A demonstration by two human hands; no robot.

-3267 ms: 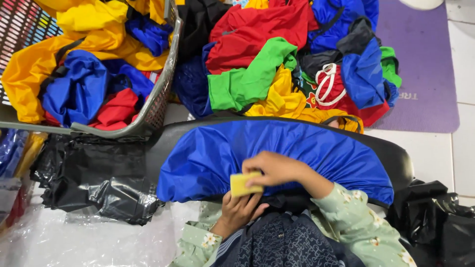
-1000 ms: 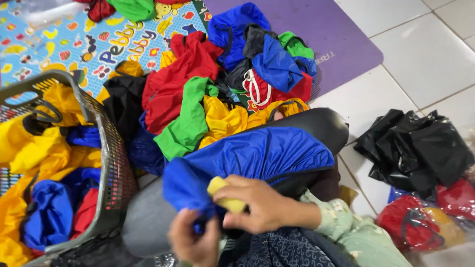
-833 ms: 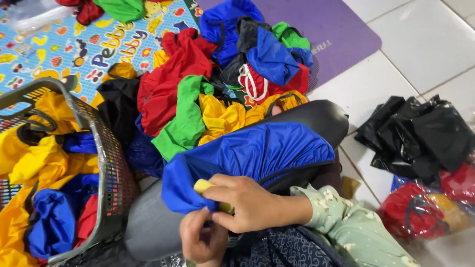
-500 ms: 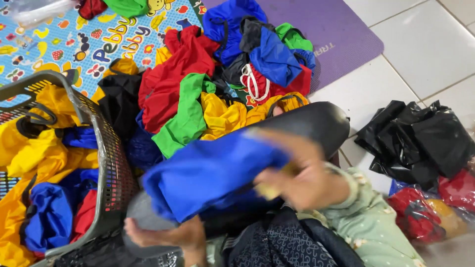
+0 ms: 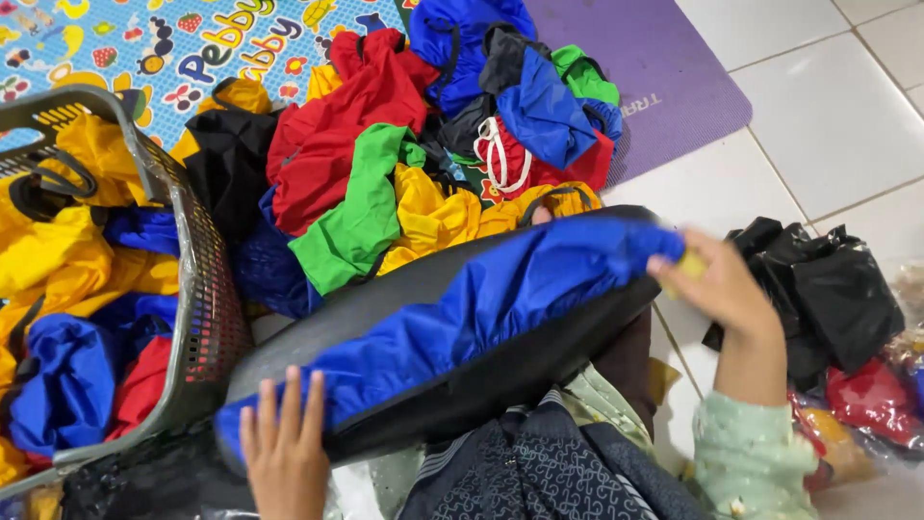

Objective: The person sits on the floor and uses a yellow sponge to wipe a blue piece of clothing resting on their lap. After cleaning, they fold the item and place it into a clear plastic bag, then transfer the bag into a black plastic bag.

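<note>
White tiled floor (image 5: pixel 828 106) lies bare at upper right, crowded elsewhere by a heap of slick coloured fabric bags (image 5: pixel 385 164). A smooth blue nylon cloth (image 5: pixel 481 308) drapes the dark rounded board (image 5: pixel 539 361). Left hand (image 5: pixel 284 453) presses flat, fingers spread, on its near end; right hand (image 5: pixel 717 284) pinches a small yellow piece (image 5: pixel 691 262) at its far end.

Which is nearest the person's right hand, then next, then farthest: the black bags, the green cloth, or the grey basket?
From the right hand:
1. Black bags, just beside it on the right.
2. Green cloth, in the pile's middle.
3. Grey basket, far left.
</note>
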